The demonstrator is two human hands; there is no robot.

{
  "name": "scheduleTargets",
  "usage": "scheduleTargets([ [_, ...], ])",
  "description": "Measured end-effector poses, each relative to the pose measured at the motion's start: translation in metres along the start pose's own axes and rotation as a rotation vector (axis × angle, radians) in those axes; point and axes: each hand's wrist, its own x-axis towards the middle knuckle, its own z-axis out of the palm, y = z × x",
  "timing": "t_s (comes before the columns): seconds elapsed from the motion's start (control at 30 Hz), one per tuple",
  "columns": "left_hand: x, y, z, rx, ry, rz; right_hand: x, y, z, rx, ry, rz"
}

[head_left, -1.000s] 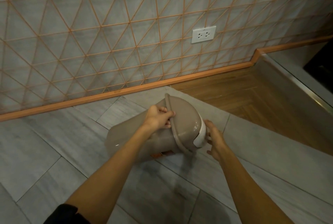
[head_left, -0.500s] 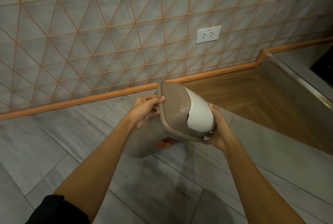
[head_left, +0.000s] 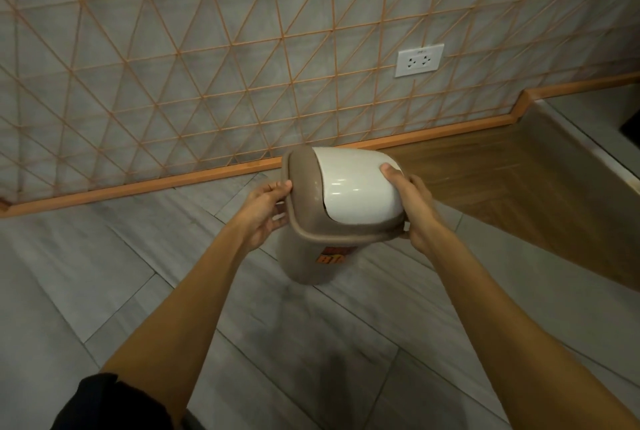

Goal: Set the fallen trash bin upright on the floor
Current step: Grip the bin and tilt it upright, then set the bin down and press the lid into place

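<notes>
the trash bin is nearly upright on the grey tile floor near the skirting, top leaning slightly toward the person, left hand gripping the lid rim, right hand clasping the white flap side, equally close.

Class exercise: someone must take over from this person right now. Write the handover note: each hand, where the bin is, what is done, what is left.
Left hand: gripping the brown lid rim on the trash bin's left side.
Right hand: holding the right side, thumb on the white swing flap.
Bin: close to upright on the grey tile floor, near the wall; whether its base sits flat cannot be told.
Done: bin raised.
Left: settle the base flat, check it stands, then release both hands.
</notes>
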Motion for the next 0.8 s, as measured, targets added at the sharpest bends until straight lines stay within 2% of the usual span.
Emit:
scheduleTargets([
  [0.13, -0.007, -0.009, -0.009, -0.058, 0.109, -0.08, -0.011, -0.005, 0.021, -0.072, 0.025, -0.077],
  [0.4, -0.018, -0.016, -0.027, -0.07, 0.339, -0.174, -0.031, 0.001, 0.063, -0.197, 0.042, -0.044],
  [0.53, -0.02, -0.017, -0.026, -0.082, 0.377, -0.162, -0.034, 0.005, 0.067, -0.259, 0.091, -0.025],
  [0.67, -0.025, -0.017, -0.023, -0.042, 0.395, -0.148, -0.036, 0.002, 0.065, -0.268, 0.063, -0.004],
  [0.8, -0.04, -0.012, -0.013, 0.105, 0.452, -0.019, -0.038, 0.0, 0.062, -0.332, 0.019, -0.017],
])
